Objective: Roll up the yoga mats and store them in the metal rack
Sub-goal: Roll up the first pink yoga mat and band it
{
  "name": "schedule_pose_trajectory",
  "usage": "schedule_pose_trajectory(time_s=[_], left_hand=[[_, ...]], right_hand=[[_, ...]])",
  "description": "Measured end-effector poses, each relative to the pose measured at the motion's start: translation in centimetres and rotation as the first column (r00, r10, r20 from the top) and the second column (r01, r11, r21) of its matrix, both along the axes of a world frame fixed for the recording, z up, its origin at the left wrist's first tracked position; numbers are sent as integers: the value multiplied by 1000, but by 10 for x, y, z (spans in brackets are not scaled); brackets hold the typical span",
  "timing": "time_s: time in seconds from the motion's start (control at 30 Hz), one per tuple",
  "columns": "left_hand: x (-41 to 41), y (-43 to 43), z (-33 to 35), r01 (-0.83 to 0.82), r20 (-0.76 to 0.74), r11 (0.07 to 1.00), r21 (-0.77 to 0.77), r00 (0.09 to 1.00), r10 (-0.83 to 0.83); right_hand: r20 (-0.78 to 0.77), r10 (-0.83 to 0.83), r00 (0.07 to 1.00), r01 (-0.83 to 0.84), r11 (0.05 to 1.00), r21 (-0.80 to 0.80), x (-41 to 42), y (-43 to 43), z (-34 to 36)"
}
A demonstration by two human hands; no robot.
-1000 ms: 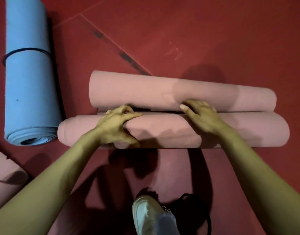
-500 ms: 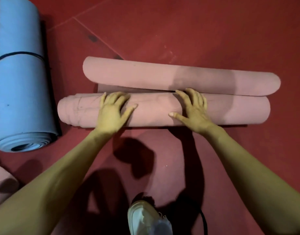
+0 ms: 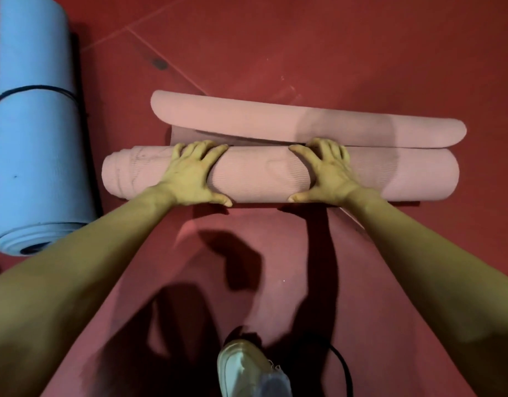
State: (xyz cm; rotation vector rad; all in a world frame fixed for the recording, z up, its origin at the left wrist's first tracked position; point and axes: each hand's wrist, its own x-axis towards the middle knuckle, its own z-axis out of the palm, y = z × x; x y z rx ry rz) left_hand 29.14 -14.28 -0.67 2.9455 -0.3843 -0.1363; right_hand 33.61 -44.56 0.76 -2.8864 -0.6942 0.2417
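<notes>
A pink yoga mat roll [image 3: 255, 174] lies crosswise on the red floor in front of me. Just behind it, the mat's far end [image 3: 275, 118] curls up into a loose fold that touches the roll. My left hand [image 3: 189, 176] wraps over the left part of the roll, fingers across the top and thumb on the near side. My right hand [image 3: 327, 173] holds the right part the same way. No metal rack is in view.
A rolled blue mat [image 3: 37, 138] with a black strap [image 3: 32, 90] round it lies lengthwise at the left. My white shoe [image 3: 247, 368] stands at the bottom centre beside a black cord [image 3: 344, 368]. Red floor [image 3: 333, 47] stretches beyond the mats.
The roll has turned away from me toward the curled far end. My hands have shifted from lying on top to wrapping round the roll, thumbs now on its near side.
</notes>
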Motion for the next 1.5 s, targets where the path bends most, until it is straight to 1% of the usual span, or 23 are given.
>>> schedule_pose_trajectory(time_s=[0.1, 0.2, 0.43, 0.57, 0.7, 0.77, 0.87, 0.93, 1.0, 1.03, 1.07, 1.1, 1.13, 1.17, 1.2, 1.23, 1.27, 1.3, 1.33, 1.4, 1.43, 1.5], left_hand=[[1, -2, -1, 8, -3, 999, 50, 1000, -8], [2, -5, 5, -8, -20, 999, 49, 1000, 9], [-8, -7, 6, 4, 28, 1000, -7, 1000, -4], [-37, -7, 1, 24, 57, 999, -49, 998, -21], [-76, -10, 1, 64, 84, 995, -76, 995, -57], [-93, -10, 1, 75, 66, 994, -82, 995, -69], [-109, -10, 0, 67, 27, 995, -68, 997, -65], [-110, -10, 1, 55, -7, 995, -86, 998, -56], [-103, -9, 5, 38, -45, 992, -122, 998, -44], [-99, -9, 8, 36, -67, 990, -135, 997, -46], [-94, -8, 11, 34, -90, 988, -153, 995, -48], [-87, -7, 14, 26, -118, 984, -177, 992, -48], [-81, -6, 17, 16, -145, 978, -206, 988, -46], [-74, -4, 19, 0, -140, 968, -251, 989, -36], [-68, -2, 20, -21, -88, 950, -313, 996, -7], [-62, 0, 19, -38, 10, 926, -375, 999, 45], [-56, 0, 18, -61, 109, 901, -430, 987, 118], [-52, -2, 15, -87, 176, 881, -465, 966, 188], [-48, -8, 12, -100, 215, 873, -477, 950, 227], [-45, -23, 2, -123, 244, 878, -462, 935, 259], [-45, -29, -3, -137, 247, 876, -463, 929, 275], [-50, -34, -11, -152, 222, 862, -483, 932, 288]], right_hand=[[-16, 16, 1000, -17, 999, -37, 3, -1, -1], [-15, 59, 998, -60, 995, -76, 5, 0, -1], [-22, -12, 1000, 10, 998, -61, -9, 5, 0], [24, 32, 999, -31, 999, -22, -34, -4, -2], [16, 50, 999, -50, 998, 28, -73, -11, -1], [11, 35, 999, -36, 998, 47, -94, -15, -3], [9, 58, 998, -59, 997, 58, -114, -20, -5], [-43, 15, 999, -8, 987, 162, -114, -24, 0], [-75, -118, 990, 135, 944, 301, -105, -25, 7], [-42, -190, 981, 193, 924, 329, -98, -25, 11], [-1, -244, 970, 232, 922, 311, -89, -23, 14], [26, -272, 962, 256, 931, 259, -80, -21, 16], [32, -278, 960, 268, 945, 185, -71, -19, 16], [24, -283, 959, 278, 953, 124, -63, -17, 15], [23, -284, 958, 281, 954, 104, -57, -16, 16], [30, -285, 958, 279, 951, 132, -55, -14, 16], [48, -283, 958, 270, 944, 189, -55, -12, 16], [66, -280, 958, 259, 938, 231, -57, -11, 15], [81, -258, 963, 235, 947, 220, -61, -10, 11], [77, -174, 982, 162, 976, 142, -67, -10, -1], [55, -153, 987, 144, 980, 139, -67, -11, -7], [26, -152, 988, 144, 971, 190, -63, -12, -12]])
